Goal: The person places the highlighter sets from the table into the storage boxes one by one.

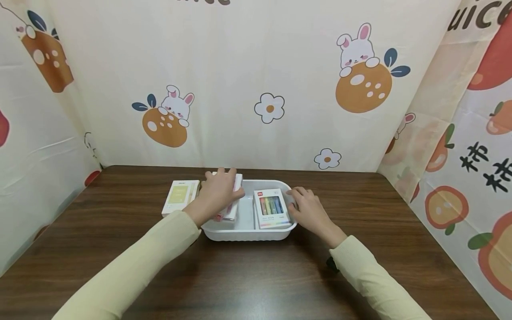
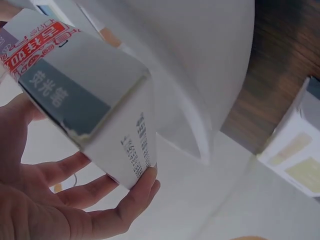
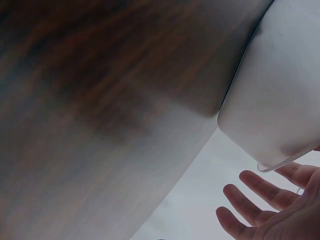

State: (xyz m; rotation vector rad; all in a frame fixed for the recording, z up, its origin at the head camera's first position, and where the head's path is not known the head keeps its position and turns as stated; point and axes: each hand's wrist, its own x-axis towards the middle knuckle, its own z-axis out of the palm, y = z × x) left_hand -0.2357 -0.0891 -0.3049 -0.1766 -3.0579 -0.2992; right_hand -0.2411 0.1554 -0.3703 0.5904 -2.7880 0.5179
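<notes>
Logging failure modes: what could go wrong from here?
The left hand holds a red-lettered box near the rim of the white tray; it might catch.
That arm could nudge the yellow-green-labelled box close by.
The right hand isn't gripping the tray firmly, it seems; a bump might shift it.

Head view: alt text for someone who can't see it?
The left hand grips a white box at the left end of a white tray; the right hand is at the right rim. The tray's right half holds a box showing coloured sticks; to the left, a yellow-labelled box lies on the table.
</notes>
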